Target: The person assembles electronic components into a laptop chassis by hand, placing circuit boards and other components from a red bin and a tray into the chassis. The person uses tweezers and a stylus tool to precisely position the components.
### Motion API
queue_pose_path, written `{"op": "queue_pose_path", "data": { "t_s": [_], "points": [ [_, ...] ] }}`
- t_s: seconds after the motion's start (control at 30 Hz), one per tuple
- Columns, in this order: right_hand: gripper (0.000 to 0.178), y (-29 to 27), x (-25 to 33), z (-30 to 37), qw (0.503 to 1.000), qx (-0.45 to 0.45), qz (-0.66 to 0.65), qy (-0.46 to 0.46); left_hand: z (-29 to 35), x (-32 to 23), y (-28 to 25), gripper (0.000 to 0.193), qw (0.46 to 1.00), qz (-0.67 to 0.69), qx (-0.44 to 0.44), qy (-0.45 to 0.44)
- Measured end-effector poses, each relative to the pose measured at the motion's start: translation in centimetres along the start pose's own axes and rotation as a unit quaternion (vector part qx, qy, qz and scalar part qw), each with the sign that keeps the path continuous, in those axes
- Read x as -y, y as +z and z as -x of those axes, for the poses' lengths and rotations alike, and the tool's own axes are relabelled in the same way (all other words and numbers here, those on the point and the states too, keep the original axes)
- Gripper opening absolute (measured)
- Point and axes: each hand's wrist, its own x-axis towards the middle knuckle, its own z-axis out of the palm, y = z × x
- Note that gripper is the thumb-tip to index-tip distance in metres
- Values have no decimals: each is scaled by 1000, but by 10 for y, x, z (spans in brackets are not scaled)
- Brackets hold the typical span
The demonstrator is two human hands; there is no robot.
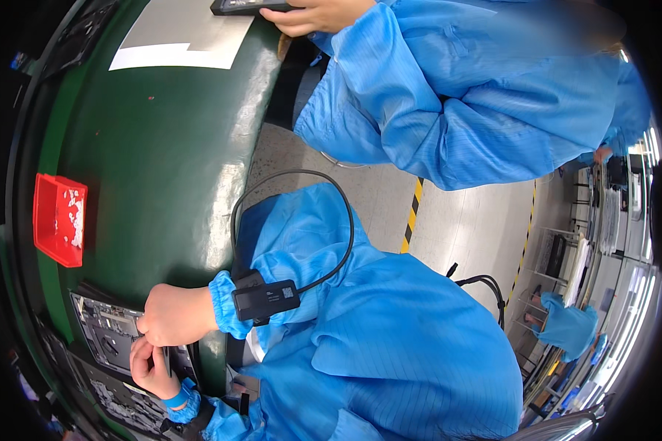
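Observation:
My right hand point(175, 316), in a blue sleeve with a black box strapped at the wrist, is closed over a dark flat panel point(110, 334) with metallic strips and a round mark, perhaps a laptop casing. Its fingertips point down and hide what they pinch. Just below, my left hand point(153, 373) wears a blue wrist band. The left thumb and forefinger are drawn together close to the right fingertips. A thin dark stick-like piece point(168, 360) shows beside the left fingers; which hand has it, I cannot tell. A second dark panel point(121, 404) lies beside the first.
A red bin point(60, 253) with small white pieces stands on the green table point(154, 162). At the far end lies a grey-white sheet point(154, 55). A co-worker's hand point(320, 16) holds a dark device there. A black cable point(351, 220) loops from my right wrist box. Shelves stand at right.

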Motion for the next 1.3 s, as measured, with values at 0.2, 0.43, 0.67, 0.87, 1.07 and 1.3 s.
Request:
{"op": "queue_pose_path", "data": {
  "t_s": [0.2, 0.43, 0.67, 0.87, 1.07, 1.3],
  "points": [
    [10, -4, 1, -3, 999, 22, 27, -6, 2, 11, 1, 8, 1000, 3, -9, 9],
    [10, -29, -8, -44, 992, 17, 109, 59, 0, 12, 0, 12, 998, 18, -24, -48],
    [11, -21, -44, -149, 956, -105, 247, 117, 1, -7, 10, 9, 997, 60, -44, -6],
    [16, 27, -72, -188, 926, 64, 311, 203, 6, -7, 12, 9, 990, 80, -77, -92],
    [22, 20, -76, -187, 921, 41, 322, 214, 1, -13, 6, 9, 998, 2, -66, -10],
    [14, -49, 17, -93, 943, -209, -187, 178, -4, -3, 2, 11, 989, -40, -97, 109]
  ]
}}
